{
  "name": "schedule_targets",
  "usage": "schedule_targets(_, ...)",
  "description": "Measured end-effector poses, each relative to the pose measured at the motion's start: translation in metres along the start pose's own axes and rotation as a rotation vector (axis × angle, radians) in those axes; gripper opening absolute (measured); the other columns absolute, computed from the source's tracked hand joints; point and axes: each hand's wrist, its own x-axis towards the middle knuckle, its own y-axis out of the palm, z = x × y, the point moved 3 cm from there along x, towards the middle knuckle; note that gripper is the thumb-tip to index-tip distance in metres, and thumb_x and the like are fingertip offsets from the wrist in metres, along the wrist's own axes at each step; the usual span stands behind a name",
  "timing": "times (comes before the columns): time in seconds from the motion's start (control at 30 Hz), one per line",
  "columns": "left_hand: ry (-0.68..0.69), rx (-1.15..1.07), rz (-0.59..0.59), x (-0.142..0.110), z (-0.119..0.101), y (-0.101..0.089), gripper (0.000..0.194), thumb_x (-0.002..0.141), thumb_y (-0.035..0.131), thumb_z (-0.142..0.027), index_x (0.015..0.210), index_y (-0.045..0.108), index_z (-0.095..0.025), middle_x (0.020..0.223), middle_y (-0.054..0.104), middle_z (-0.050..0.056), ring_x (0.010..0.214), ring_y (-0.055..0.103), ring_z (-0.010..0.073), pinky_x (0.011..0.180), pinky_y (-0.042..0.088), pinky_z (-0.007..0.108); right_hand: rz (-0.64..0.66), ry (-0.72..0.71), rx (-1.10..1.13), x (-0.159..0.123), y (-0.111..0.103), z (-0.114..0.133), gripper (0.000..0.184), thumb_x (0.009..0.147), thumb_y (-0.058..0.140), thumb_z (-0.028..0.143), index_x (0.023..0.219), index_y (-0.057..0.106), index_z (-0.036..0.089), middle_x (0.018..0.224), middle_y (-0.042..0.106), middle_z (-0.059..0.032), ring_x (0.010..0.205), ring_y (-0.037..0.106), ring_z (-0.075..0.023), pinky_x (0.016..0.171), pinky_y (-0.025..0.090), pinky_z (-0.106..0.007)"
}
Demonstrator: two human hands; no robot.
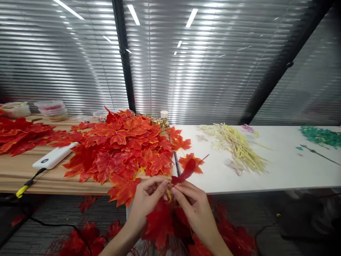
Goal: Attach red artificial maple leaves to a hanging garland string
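"So, why does the white rectangular plastic power bank [55,156] lie far left on the wood-grain counter [16,172]?"

"Probably to keep its black cable [30,182] clear of the heaped red-orange artificial maple leaves [128,137]."

"And the left hand [146,201]?"

"Pinched narrow on a thin yellow strand [169,196], above a hanging red leaf [160,220], seemingly to steady it."

"The right hand [195,202]?"

"Thumb and fingertips pinch the base of a blurred dark-red leaf [188,171], which sticks up between the hands; fingertips presumably suit something so slim."

"Those pale-yellow thin strips [239,147] and teal bits [321,136]?"

"Well apart on the white counter [279,167], perhaps sorted by colour."
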Motion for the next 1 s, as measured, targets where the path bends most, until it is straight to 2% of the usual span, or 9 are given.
schedule_targets(0.07,-0.100,-0.133,-0.024,0.002,0.006,-0.003,0.036,0.056,0.085,-0.044,0.068,0.071,-0.013,0.051,0.063,-0.001,0.047,0.054,0.0086,0.050,0.042,0.017,-0.039,-0.020,-0.028,-0.002,0.001,0.003,0.024,0.093,0.052,0.024,0.086,0.075,0.018,0.069,0.058,-0.0019,0.064,0.055,-0.0135,0.062,0.047,-0.023)
schedule_targets(0.23,-0.276,-0.372,-0.050,0.001,0.013,-0.002,0.038,0.045,0.091,-0.039,0.065,0.070,-0.015,0.056,0.064,-0.002,0.050,0.057,0.0079,0.051,0.045,0.015,-0.100,-0.128,-0.134,-0.005,0.002,0.018,0.025,0.093,0.048,0.017,0.093,0.073,0.017,0.066,0.054,-0.0008,0.061,0.052,-0.0132,0.060,0.047,-0.022)
schedule_targets(0.33,-0.296,-0.395,-0.052,-0.003,0.011,-0.001,0.039,0.040,0.092,-0.038,0.058,0.067,-0.014,0.052,0.061,-0.002,0.048,0.057,0.0084,0.050,0.046,0.015,-0.097,-0.221,-0.204,-0.006,0.000,0.027,0.024,0.091,0.049,0.011,0.095,0.072,0.015,0.070,0.059,-0.0026,0.063,0.055,-0.0133,0.060,0.048,-0.021)
schedule_targets(0.5,-0.314,-0.426,-0.081,-0.014,0.003,0.002,0.035,0.040,0.093,-0.033,0.059,0.070,-0.014,0.058,0.066,0.000,0.052,0.060,0.0095,0.052,0.048,0.015,-0.056,-0.406,-0.350,-0.008,-0.003,0.044,0.021,0.088,0.050,0.004,0.092,0.069,0.011,0.073,0.062,-0.0055,0.065,0.056,-0.0145,0.059,0.046,-0.023)
schedule_targets(0.6,-0.309,-0.428,-0.077,-0.021,-0.002,0.005,0.033,0.041,0.093,-0.032,0.061,0.072,-0.015,0.054,0.063,-0.001,0.052,0.059,0.0084,0.052,0.048,0.013,0.011,-0.463,-0.494,-0.008,-0.002,0.051,0.023,0.090,0.046,0.005,0.086,0.068,0.011,0.068,0.059,-0.0055,0.062,0.052,-0.0163,0.057,0.044,-0.027)
schedule_targets(0.7,-0.310,-0.426,-0.088,-0.025,-0.005,0.005,0.033,0.045,0.092,-0.031,0.067,0.075,-0.016,0.055,0.063,-0.002,0.049,0.058,0.0072,0.052,0.048,0.013,0.052,-0.505,-0.648,-0.006,-0.003,0.056,0.028,0.091,0.041,0.006,0.090,0.069,0.010,0.068,0.058,-0.0061,0.062,0.050,-0.0183,0.055,0.041,-0.028)
schedule_targets(0.83,-0.338,-0.376,-0.153,-0.027,-0.005,0.000,0.042,0.039,0.094,-0.032,0.074,0.076,-0.016,0.058,0.067,0.000,0.050,0.060,0.0084,0.052,0.049,0.015,0.043,-0.581,-0.780,-0.003,-0.005,0.064,0.034,0.094,0.036,0.006,0.094,0.070,0.009,0.067,0.059,-0.0061,0.061,0.049,-0.0180,0.056,0.041,-0.028)
schedule_targets(0.9,-0.311,-0.368,-0.165,-0.027,-0.006,-0.001,0.043,0.036,0.094,-0.033,0.071,0.076,-0.015,0.055,0.066,0.000,0.049,0.060,0.0081,0.050,0.048,0.013,0.022,-0.627,-0.823,-0.002,-0.006,0.067,0.034,0.094,0.036,0.007,0.090,0.070,0.009,0.066,0.059,-0.0062,0.060,0.049,-0.0176,0.058,0.042,-0.027)
schedule_targets(1.0,-0.214,-0.380,-0.181,-0.028,-0.007,-0.002,0.037,0.041,0.093,-0.033,0.069,0.076,-0.016,0.057,0.069,0.000,0.048,0.060,0.0057,0.050,0.047,0.011,-0.002,-0.656,-0.846,-0.003,-0.006,0.070,0.034,0.094,0.037,0.007,0.085,0.069,0.009,0.065,0.061,-0.0063,0.060,0.051,-0.0176,0.059,0.043,-0.028)
